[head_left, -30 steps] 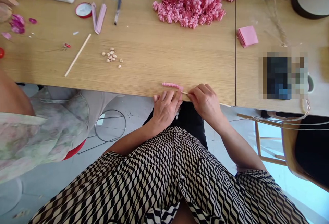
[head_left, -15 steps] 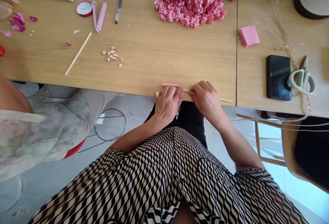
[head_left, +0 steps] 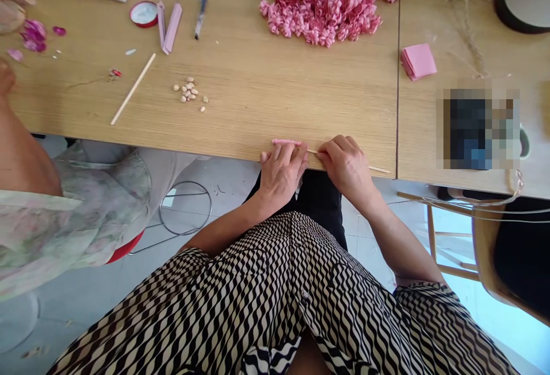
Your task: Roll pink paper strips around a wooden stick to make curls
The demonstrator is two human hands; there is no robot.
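At the table's front edge, my left hand (head_left: 280,173) presses its fingers over a crinkled pink strip (head_left: 287,142) gathered on a thin wooden stick (head_left: 380,169). The strip's left end shows past my fingertips; the rest is under the hand. Just to the right, my right hand (head_left: 347,161) pinches the same stick, whose bare end sticks out beyond the palm to the right. A short stretch of stick shows between the two hands.
A heap of curled pink strips (head_left: 326,5) lies at the back. Folded pink paper (head_left: 418,61) is at right, near a pixelated dark object (head_left: 466,128). Leftward are pale nut-like pieces (head_left: 189,89), another stick (head_left: 133,89), a pen (head_left: 200,18) and a co-worker's arm (head_left: 26,145).
The co-worker's arm at the left has come farther over the table. My hands keep nearly the same hold on strip and stick. The whole view has shifted very slightly.
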